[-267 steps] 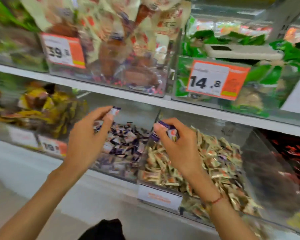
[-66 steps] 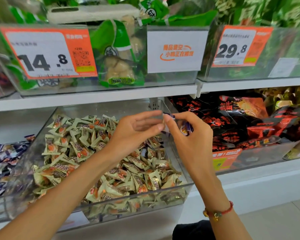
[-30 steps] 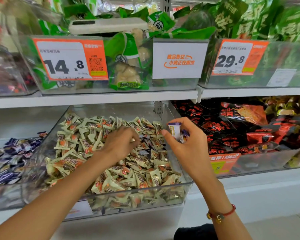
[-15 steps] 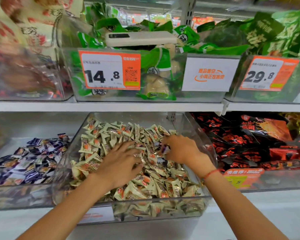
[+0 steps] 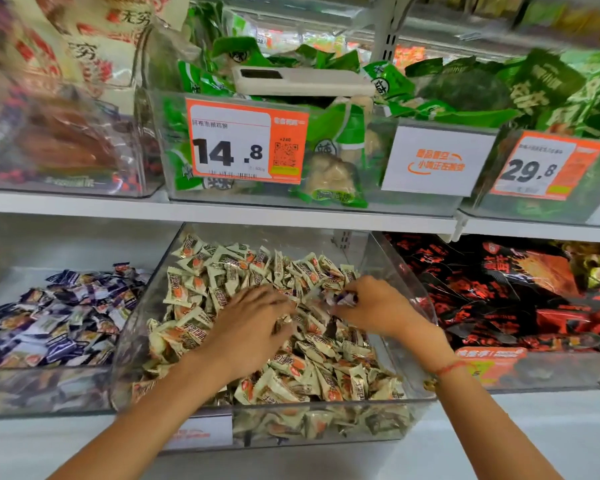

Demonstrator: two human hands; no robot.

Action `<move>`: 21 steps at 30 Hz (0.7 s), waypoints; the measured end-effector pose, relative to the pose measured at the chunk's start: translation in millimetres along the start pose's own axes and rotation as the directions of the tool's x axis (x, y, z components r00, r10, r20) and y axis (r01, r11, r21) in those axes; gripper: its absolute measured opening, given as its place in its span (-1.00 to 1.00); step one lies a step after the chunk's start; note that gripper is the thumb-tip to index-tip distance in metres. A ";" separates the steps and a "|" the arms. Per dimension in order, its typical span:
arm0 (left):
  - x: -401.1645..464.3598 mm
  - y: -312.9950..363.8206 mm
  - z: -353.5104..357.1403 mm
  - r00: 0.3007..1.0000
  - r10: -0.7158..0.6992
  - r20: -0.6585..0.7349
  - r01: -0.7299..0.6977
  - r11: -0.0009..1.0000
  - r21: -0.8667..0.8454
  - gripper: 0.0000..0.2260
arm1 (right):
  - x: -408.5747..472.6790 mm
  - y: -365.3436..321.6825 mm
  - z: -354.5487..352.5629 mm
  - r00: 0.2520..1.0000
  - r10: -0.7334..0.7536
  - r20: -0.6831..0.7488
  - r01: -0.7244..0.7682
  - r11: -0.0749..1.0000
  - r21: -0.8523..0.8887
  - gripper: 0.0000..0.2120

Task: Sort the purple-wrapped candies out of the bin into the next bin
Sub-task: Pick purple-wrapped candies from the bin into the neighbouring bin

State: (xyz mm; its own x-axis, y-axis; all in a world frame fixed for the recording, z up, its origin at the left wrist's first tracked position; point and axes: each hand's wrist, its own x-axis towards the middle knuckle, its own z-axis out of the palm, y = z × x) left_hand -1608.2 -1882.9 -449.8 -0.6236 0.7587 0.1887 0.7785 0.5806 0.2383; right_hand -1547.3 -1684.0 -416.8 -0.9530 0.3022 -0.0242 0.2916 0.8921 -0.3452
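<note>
Both hands down in the clear bin point(image 5: 400, 268) of beige candies point(image 5: 201, 296). Right hand point(image 5: 374, 306) pinching purple candies point(image 5: 343, 299) at its fingertips. Left hand point(image 5: 253, 323), fingers curled into the heap; its grip state unclear. Purple bin point(image 5: 59, 313) lies left of left hand.

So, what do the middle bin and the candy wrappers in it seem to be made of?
The middle bin looks like clear hard plastic, glossy: the candies show through its walls, and these catch reflections. The cream candy wrappers look like thin printed plastic film, possibly foil-lined, with crimped zigzag ends and a slight sheen. The purple wrappers held in the right hand seem similar.
</note>
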 end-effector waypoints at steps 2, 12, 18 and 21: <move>4.0 11.8 -3.5 0.992 -0.073 -0.104 0.050 0.976 -0.212 -0.62 | -10.5 -0.5 -5.7 0.998 0.001 -0.063 0.020 0.939 0.342 -0.78; 31.5 38.8 -20.4 0.962 -0.237 -0.133 0.056 0.651 -0.757 -0.80 | -27.7 -14.7 -3.1 0.999 0.036 -0.011 -0.012 0.587 0.810 -0.80; 37.8 43.1 -27.3 0.972 -0.229 -0.052 0.043 0.390 -0.920 -0.76 | -37.6 -13.2 -8.4 0.906 0.075 -0.417 0.253 0.694 0.674 -0.76; 45.5 29.1 -17.0 0.987 -0.157 -0.043 0.062 0.604 -0.795 -0.78 | -49.9 -2.2 -10.8 0.810 0.046 -0.585 0.279 0.846 0.453 -0.74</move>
State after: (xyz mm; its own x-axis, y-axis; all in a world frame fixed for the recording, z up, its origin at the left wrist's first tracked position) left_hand -1615.1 -1836.5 -418.1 -0.7406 0.6446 0.1898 0.3752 0.1624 0.9126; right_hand -1499.5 -1697.4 -404.7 -0.7097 0.4823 0.5135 -0.0570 0.6872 -0.7242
